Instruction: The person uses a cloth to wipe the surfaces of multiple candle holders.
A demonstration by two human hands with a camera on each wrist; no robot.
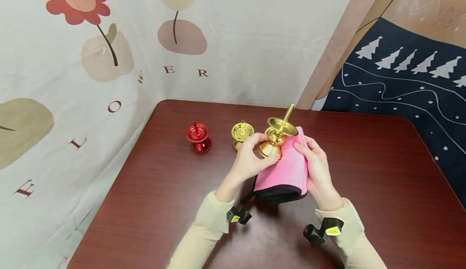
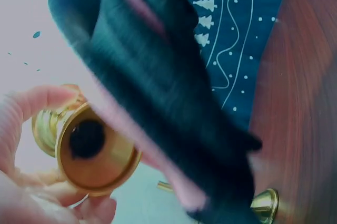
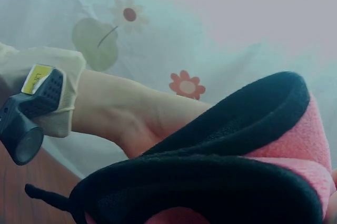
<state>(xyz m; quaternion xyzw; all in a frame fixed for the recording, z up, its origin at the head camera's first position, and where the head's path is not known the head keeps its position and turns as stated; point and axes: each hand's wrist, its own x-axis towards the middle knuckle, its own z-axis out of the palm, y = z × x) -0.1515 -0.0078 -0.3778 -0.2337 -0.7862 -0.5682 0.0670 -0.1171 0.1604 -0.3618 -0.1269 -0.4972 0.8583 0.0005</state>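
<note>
My left hand (image 1: 251, 157) grips a gold candlestick (image 1: 271, 148) by its flared base between thumb and fingers. The candlestick is tilted, its dish and thin stem pointing up and right in the head view. In the left wrist view, the base (image 2: 97, 174) faces the camera, with a dark round spot in its hollow. A folded pink cloth (image 1: 282, 170) with black edging is held in my right hand (image 1: 320, 170), thumb on top. The cloth lies close against the candlestick; whether they touch is unclear. In the right wrist view, the black-edged folds (image 3: 210, 182) hide my right fingers.
On the brown table (image 1: 153, 204), a red candle holder (image 1: 198, 135) stands at the back left. To its right is a smaller gold candle holder (image 1: 242, 131). Another gold piece (image 1: 268, 130) shows partly behind the held candlestick. Printed fabric (image 1: 255, 58) hangs behind the table.
</note>
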